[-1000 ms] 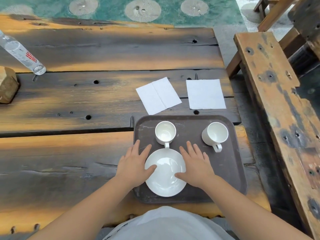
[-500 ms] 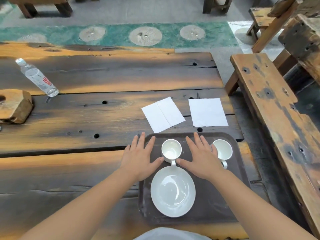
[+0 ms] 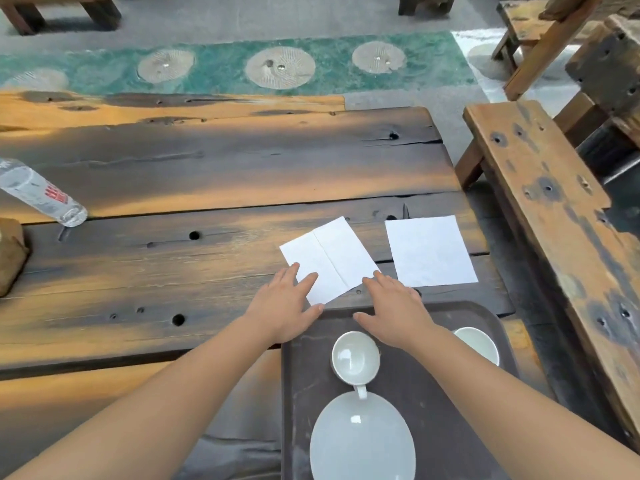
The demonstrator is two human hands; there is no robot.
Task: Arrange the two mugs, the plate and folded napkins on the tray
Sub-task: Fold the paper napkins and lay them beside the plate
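A dark brown tray point(image 3: 450, 410) lies at the near right of the wooden table. On it sit a white plate point(image 3: 362, 445), a white mug point(image 3: 355, 356) just beyond the plate, and a second white mug point(image 3: 479, 342) partly hidden by my right forearm. Two white napkins lie flat on the table beyond the tray: a creased one point(image 3: 329, 259) and a plain one point(image 3: 429, 251) to its right. My left hand point(image 3: 282, 303) rests with fingers spread on the creased napkin's near left corner. My right hand point(image 3: 391, 304) touches its near right corner, fingers apart.
A clear plastic water bottle point(image 3: 41, 194) lies at the far left, with a wooden block point(image 3: 8, 254) near it. A worn wooden bench point(image 3: 561, 244) runs along the right side. Holes dot the table planks point(image 3: 173, 271).
Both hands have left the plate and moved forward past the mugs onto the near corners of the creased napkin. The view has tilted up.
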